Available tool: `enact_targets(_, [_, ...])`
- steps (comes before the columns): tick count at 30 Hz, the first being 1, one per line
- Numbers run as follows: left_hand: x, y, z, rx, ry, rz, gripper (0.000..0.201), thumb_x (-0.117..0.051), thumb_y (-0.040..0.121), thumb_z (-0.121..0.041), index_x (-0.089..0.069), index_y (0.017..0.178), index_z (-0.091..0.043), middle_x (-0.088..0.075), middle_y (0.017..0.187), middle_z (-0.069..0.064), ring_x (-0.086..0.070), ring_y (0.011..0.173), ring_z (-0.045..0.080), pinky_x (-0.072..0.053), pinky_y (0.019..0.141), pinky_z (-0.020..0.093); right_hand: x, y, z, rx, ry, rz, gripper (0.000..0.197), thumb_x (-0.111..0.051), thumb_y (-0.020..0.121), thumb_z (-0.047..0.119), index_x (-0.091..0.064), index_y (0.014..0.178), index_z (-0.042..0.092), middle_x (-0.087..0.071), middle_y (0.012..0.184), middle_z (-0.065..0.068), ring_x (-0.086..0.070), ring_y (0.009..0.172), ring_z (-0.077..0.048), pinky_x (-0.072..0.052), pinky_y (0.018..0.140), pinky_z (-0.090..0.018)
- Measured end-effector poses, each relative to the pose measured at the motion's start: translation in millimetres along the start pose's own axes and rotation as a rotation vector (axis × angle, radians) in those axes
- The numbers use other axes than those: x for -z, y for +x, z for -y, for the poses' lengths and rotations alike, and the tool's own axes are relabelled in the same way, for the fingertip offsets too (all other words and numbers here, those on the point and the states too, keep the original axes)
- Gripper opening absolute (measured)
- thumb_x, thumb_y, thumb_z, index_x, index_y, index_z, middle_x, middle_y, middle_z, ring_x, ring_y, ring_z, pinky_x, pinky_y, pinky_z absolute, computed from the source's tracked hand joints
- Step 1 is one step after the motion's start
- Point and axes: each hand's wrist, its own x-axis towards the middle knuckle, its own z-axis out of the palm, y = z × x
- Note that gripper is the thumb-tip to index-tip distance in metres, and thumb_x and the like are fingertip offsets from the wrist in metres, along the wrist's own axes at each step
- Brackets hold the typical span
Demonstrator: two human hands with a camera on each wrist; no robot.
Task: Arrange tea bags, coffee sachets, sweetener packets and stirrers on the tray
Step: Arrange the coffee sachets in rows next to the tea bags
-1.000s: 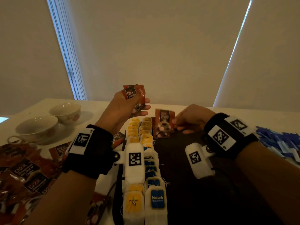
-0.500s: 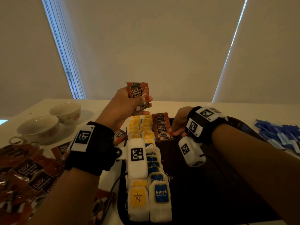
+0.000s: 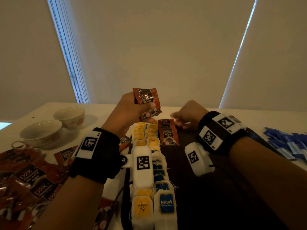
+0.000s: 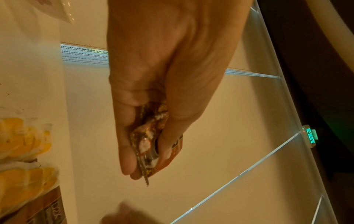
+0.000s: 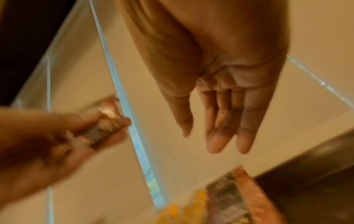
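Coffee-sachet step: left hand [image 3: 131, 110] pinched D2X sachets [image 3: 147, 101] above tray [image 3: 207, 205]; right hand [image 5: 226, 97] empty, fingers straight, near laid sachets [image 3: 167, 134] on tray; next, probably taking one over

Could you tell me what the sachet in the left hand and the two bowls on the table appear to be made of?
The coffee sachet in the left hand looks like glossy printed foil or plastic film: it has crimped ends, creases and shiny glints. The two bowls look like glazed ceramic, pale and smooth with soft highlights and a faint floral pattern, though melamine cannot be ruled out.
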Motion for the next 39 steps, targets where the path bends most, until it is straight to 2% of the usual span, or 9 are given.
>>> enact_targets(5, [-1.5, -3.1, -0.1, -0.045, -0.001, -0.027, 0.023, -0.072, 0.077, -0.007, -0.063, 0.092, -0.022, -0.073, 0.079, -0.002, -0.072, 0.073, 0.015, -0.057, 0.054, 0.025, 4.7, -32.0, 19.3, 0.240, 0.442, 0.075, 0.034, -0.060, 0.089, 0.037, -0.068, 0.099, 0.006, -0.071, 0.089, -0.005, -0.067, 0.079, -0.013, -0.057, 0.070, -0.027])
enact_targets(10, [-4.8, -4.6, -1.0, -0.047, 0.028, -0.015, 0.022, -0.074, 0.077, -0.008, -0.064, 0.089, -0.024, -0.073, 0.070, -0.008, -0.070, 0.067, 0.008, -0.053, 0.051, 0.021, -1.4, -37.9, 15.6, 0.309, 0.440, 0.040, 0.015, -0.067, 0.084, 0.011, -0.067, 0.096, 0.002, -0.069, 0.087, -0.007, -0.065, 0.077, -0.012, -0.056, 0.067, -0.022])
enact_targets(15, [-5.8, -2.2, -2.1, -0.005, -0.001, 0.000, 0.011, -0.061, 0.089, -0.010, -0.064, 0.098, -0.016, -0.073, 0.086, 0.004, -0.072, 0.075, 0.015, -0.056, 0.058, 0.025, 6.5, -27.3, 3.8, 0.088, 0.479, 0.062, 0.013, -0.067, 0.082, 0.004, -0.065, 0.094, -0.002, -0.066, 0.079, -0.006, -0.062, 0.067, -0.013, -0.056, 0.057, -0.023])
enact_targets(18, [-2.9, 1.7, -2.0, 0.029, -0.043, -0.058, 0.015, -0.049, 0.094, -0.009, -0.062, 0.094, -0.017, -0.070, 0.090, 0.007, -0.072, 0.078, 0.017, -0.058, 0.062, 0.027, 9.9, -20.6, -9.7, -0.097, 0.260, 0.146, 0.005, -0.067, 0.083, 0.005, -0.063, 0.081, 0.007, -0.066, 0.076, -0.005, -0.061, 0.067, -0.011, -0.055, 0.064, -0.025])
enact_targets(24, [-2.0, 3.0, -1.7, 0.016, 0.049, -0.063, 0.016, -0.048, 0.094, -0.010, -0.057, 0.098, -0.023, -0.065, 0.094, 0.000, -0.065, 0.086, 0.014, -0.056, 0.067, 0.025, 3.0, -8.1, -31.4, -0.254, -0.061, 0.278, 0.004, -0.068, 0.082, 0.007, -0.064, 0.083, 0.008, -0.070, 0.063, 0.000, -0.064, 0.065, -0.011, -0.051, 0.067, -0.026])
enact_targets(29, [3.7, 4.0, 0.7, -0.018, 0.129, -0.113, 0.016, -0.054, 0.092, -0.011, -0.054, 0.099, -0.025, -0.063, 0.088, -0.009, -0.061, 0.083, 0.006, -0.051, 0.067, 0.020, -2.0, -3.6, -29.0, -0.281, -0.086, 0.272, 0.017, -0.065, 0.085, 0.006, -0.061, 0.101, 0.001, -0.068, 0.081, -0.005, -0.062, 0.065, -0.012, -0.050, 0.060, -0.024])
enact_targets(32, [5.5, 2.6, 0.0, -0.018, 0.151, -0.103, 0.017, -0.060, 0.088, -0.010, -0.059, 0.101, -0.021, -0.066, 0.085, -0.007, -0.063, 0.077, 0.006, -0.052, 0.066, 0.018, -3.0, -2.1, -26.8, -0.268, -0.080, 0.273, 0.013, -0.065, 0.086, 0.006, -0.061, 0.096, 0.001, -0.067, 0.080, -0.006, -0.062, 0.064, -0.012, -0.050, 0.059, -0.023])
enact_targets(35, [5.7, 0.9, -0.4, -0.006, 0.136, -0.084, 0.017, -0.068, 0.082, -0.008, -0.061, 0.092, -0.021, -0.069, 0.082, -0.002, -0.066, 0.061, 0.000, -0.050, 0.055, 0.011, -3.9, -3.1, -25.5, -0.253, -0.091, 0.265, 0.013, -0.067, 0.084, 0.008, -0.061, 0.094, 0.003, -0.067, 0.079, -0.006, -0.062, 0.063, -0.011, -0.051, 0.057, -0.023])
enact_targets(39, [5.9, 2.7, 0.8, 0.038, 0.152, -0.095, 0.021, -0.075, 0.075, -0.011, -0.063, 0.091, -0.015, -0.071, 0.085, 0.003, -0.068, 0.065, 0.007, -0.054, 0.056, 0.016, -2.7, -1.6, -21.4, -0.134, -0.047, 0.127, 0.018, -0.067, 0.086, 0.021, -0.060, 0.089, 0.005, -0.064, 0.076, -0.005, -0.060, 0.064, -0.012, -0.050, 0.060, -0.025])
